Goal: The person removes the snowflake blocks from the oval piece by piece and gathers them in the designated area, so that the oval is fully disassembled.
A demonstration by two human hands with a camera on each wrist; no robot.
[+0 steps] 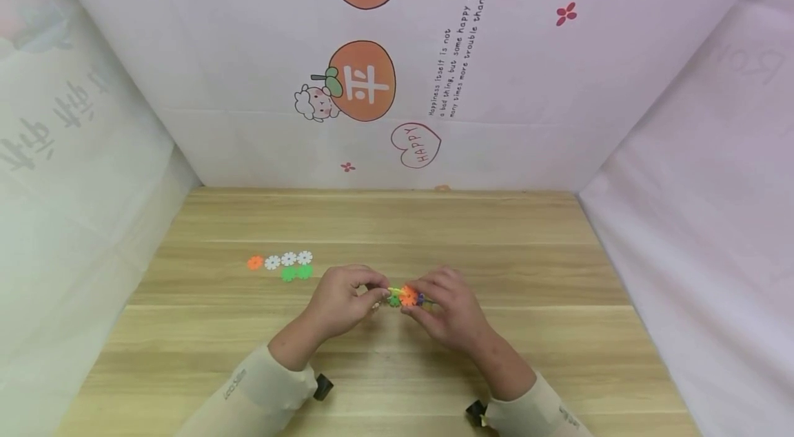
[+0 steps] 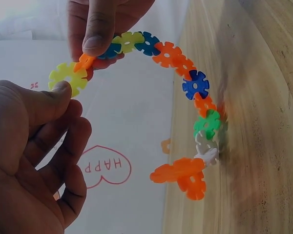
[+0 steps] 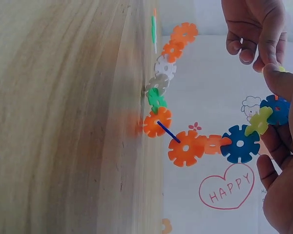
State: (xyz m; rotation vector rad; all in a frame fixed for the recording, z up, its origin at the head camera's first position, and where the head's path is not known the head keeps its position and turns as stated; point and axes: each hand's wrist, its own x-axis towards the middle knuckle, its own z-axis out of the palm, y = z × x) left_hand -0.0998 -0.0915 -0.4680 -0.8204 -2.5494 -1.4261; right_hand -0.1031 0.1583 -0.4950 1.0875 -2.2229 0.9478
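left hand point(image 1: 340, 300) pinches yellow notched plastic disc point(image 2: 61, 73); right hand point(image 1: 451, 306) grips multicoloured plastic-disc chain point(image 2: 183, 65) — apparently to steady their joint — short of the far edge of wooden surface point(image 1: 397, 223).

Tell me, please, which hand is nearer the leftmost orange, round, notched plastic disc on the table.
Left: the left hand is right of the orange disc; the right hand is farther right.

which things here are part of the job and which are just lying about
In the job:
disc chain
yellow disc in the left fingers

Lying apart, perhaps spares:
one orange disc
three white discs
two green discs
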